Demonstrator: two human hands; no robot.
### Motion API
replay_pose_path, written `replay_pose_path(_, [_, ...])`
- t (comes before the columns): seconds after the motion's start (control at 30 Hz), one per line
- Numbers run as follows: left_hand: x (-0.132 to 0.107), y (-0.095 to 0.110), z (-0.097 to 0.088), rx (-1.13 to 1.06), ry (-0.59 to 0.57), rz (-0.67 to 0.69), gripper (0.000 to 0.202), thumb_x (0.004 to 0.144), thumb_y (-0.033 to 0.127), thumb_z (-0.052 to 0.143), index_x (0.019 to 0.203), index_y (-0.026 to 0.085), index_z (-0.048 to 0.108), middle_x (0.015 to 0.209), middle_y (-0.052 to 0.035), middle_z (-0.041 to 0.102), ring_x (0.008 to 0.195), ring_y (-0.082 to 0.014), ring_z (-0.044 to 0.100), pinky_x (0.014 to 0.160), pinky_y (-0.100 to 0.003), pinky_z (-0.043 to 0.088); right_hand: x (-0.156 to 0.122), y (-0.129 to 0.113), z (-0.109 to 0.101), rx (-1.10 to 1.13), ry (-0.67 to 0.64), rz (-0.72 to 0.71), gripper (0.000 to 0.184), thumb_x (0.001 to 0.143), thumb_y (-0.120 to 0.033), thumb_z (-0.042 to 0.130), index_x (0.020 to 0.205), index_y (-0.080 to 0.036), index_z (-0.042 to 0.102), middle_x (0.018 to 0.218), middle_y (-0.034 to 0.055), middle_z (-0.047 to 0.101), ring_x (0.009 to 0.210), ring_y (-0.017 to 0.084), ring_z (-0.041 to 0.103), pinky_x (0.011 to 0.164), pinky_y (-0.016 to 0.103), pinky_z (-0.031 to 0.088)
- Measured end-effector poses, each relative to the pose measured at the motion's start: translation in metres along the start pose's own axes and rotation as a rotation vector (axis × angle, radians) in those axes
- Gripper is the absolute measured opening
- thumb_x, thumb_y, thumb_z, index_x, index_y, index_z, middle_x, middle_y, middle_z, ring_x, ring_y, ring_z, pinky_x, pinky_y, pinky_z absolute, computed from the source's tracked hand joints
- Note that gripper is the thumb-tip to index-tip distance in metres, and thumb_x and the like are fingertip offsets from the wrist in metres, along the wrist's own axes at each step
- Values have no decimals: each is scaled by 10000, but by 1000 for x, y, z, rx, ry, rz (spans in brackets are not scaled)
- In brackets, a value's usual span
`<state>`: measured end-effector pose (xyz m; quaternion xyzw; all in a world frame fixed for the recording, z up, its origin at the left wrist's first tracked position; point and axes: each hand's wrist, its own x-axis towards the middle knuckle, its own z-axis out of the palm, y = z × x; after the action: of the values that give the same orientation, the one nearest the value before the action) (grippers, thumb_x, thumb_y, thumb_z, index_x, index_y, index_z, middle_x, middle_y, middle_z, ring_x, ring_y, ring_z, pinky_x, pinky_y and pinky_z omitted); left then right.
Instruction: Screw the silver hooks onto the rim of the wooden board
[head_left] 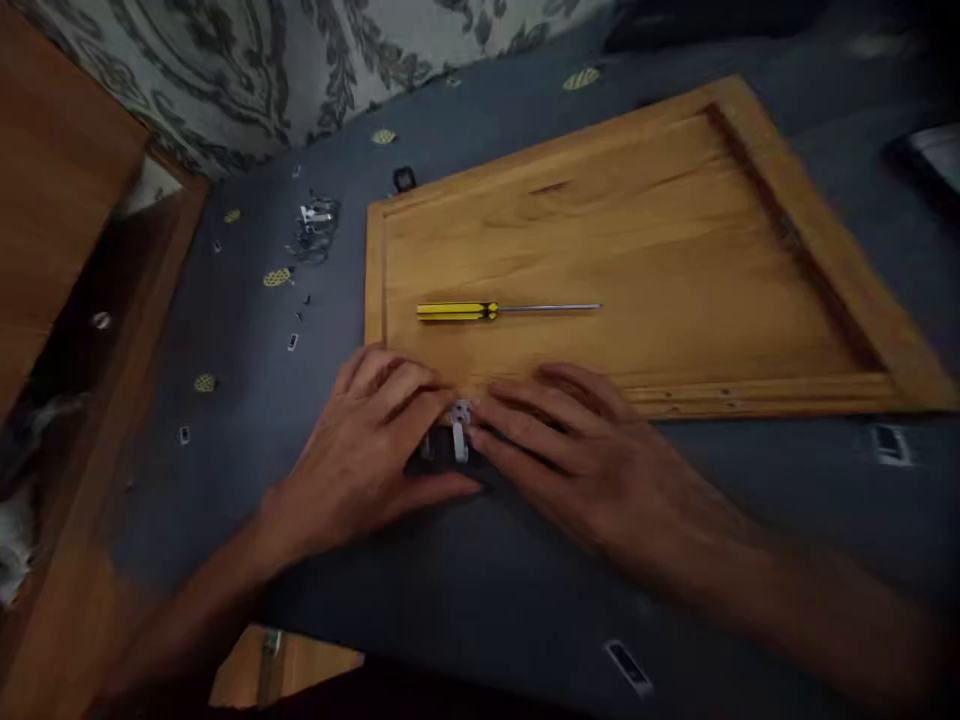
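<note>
A wooden cabinet door [645, 220] with a raised frame lies flat on the dark cloth. At its near edge, toward the left corner, sits a small metal hinge [460, 432], its arm sticking out past the edge toward me. My left hand [367, 440] is at the hinge's left side, its bent index finger against it and its thumb stretched out below. From the right, the fingertips of my right hand [577, 450] press on the hinge, fingers close together. Beyond both hands, a yellow and black screwdriver [457, 311] rests on the door, its shaft pointing right.
On the dark patterned cloth [247, 330], left of the door, lie a pile of metal hardware [315, 228] and a few small dark screws [306, 300]. A small black object [404, 179] sits by the door's far left corner. An open wooden drawer or cabinet [105, 290] stands at left.
</note>
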<state>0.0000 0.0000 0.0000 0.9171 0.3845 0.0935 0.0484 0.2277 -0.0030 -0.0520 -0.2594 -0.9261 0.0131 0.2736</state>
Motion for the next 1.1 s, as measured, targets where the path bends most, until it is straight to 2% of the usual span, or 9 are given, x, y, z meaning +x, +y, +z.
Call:
replay_pose_path(0.33, [0,2,1,24,30,-3,357,945,473,619,1131,168,607,1121,-102,655,1095,-283,536,974,-461,468,-1,1,1,-32,-9,-8,314,1004,-125,428,1184,-135,685,1264,72,711,1180,267,597,1047,515,452])
replay_pose_path(0.63, [0,2,0,9,30,-10,358,946,478,615,1116,164,608,1117,-99,653,1086,-275,537,961,-442,470,-1,3,1,2,16,-16,327,1027,-158,393,1199,-121,669,1273,76,705,1177,279,594,1017,514,465])
replay_pose_path(0.87, [1,1,2,-23,17,-25,381,935,496,626,1115,160,631,1102,-103,651,1088,-283,539,973,-460,458,0,3,0,-24,-29,-7,324,1032,-167,387,1178,-158,676,1246,56,719,1172,255,591,1042,511,424])
replay_pose_path(1.0, [-1,-2,-11,-131,38,-81,413,923,508,642,1165,173,628,1108,-95,656,1091,-264,552,949,-420,481,0,3,0,-32,-29,-13,333,1030,-173,377,1154,-159,686,1239,57,723,1151,272,601,1026,517,413])
replay_pose_path(1.1, [-5,-13,-29,-234,191,-173,276,955,397,635,1131,186,655,1069,-72,670,1057,-221,597,922,-364,496,-3,5,4,-48,14,-41,352,1030,-180,362,1155,-167,690,1209,60,738,1144,273,609,1019,505,402])
